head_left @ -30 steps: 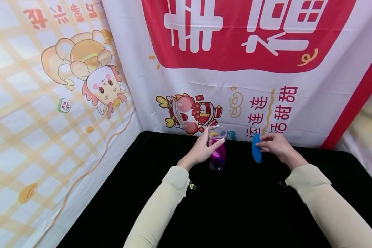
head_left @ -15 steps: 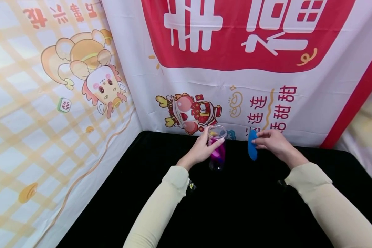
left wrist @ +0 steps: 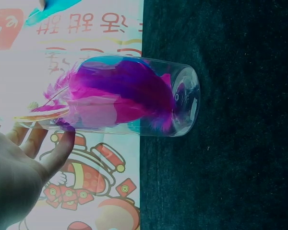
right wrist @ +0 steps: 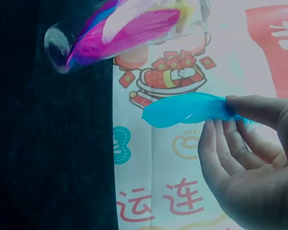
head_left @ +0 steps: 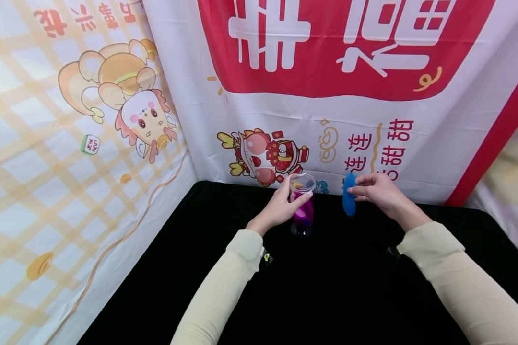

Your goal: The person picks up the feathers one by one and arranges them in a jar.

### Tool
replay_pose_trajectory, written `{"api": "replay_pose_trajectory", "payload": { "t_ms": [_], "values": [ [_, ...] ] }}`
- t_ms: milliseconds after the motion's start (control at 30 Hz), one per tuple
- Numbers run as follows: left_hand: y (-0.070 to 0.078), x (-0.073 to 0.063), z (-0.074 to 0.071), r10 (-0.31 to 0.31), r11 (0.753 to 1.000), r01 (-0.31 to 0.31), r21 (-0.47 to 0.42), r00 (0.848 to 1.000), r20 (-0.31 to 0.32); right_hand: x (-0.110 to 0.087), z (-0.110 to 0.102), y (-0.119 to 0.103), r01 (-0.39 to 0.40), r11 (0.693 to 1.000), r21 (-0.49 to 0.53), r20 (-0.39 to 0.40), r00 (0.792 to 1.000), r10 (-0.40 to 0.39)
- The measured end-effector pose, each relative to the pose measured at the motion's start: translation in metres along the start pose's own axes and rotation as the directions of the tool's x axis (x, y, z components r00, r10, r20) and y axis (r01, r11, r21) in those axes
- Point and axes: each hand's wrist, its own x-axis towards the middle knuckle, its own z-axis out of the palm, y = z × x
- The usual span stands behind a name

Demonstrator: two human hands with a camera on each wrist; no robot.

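Note:
In the head view my left hand grips a clear plastic jar near its open rim, with the thumb across the front. Purple, magenta and blue feathers fill much of the jar, and a yellow one shows near the mouth. To the right, my right hand pinches a blue feather by one end between thumb and fingertips. That feather hangs down, apart from the jar. The right wrist view shows the feather's broad end pointing toward the jar's side.
A black cloth-covered table lies under both hands. Behind it hangs a white and red printed cloth with cartoon figures and characters. On the left a checked printed cloth forms a side wall.
My right hand has carried the blue feather left and slightly up, closer to the jar. The left hand and jar have stayed in place.

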Motion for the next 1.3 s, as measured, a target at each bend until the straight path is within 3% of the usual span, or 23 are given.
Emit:
{"api": "replay_pose_trajectory", "payload": {
  "t_ms": [433, 700, 1133, 1300],
  "values": [
    [0.000, -0.002, 0.001, -0.007, 1.000, 0.007, 0.007, 1.000, 0.001, -0.004, 0.006, -0.023, 0.008, 1.000, -0.019, 0.013, 1.000, -0.008],
    [0.001, -0.001, 0.000, -0.011, 1.000, 0.011, 0.001, 1.000, 0.007, -0.007, 0.014, -0.033, 0.059, 0.993, -0.103, -0.020, 0.998, -0.061],
    [0.000, -0.001, -0.002, -0.004, 1.000, 0.004, 0.000, 1.000, 0.013, -0.007, 0.027, -0.056, 0.151, 0.975, -0.166, -0.034, 0.987, -0.159],
    [0.000, 0.001, -0.003, -0.024, 1.000, 0.025, -0.014, 0.999, 0.033, -0.007, 0.032, -0.061, 0.173, 0.971, -0.164, -0.076, 0.979, -0.187]
  ]
}}
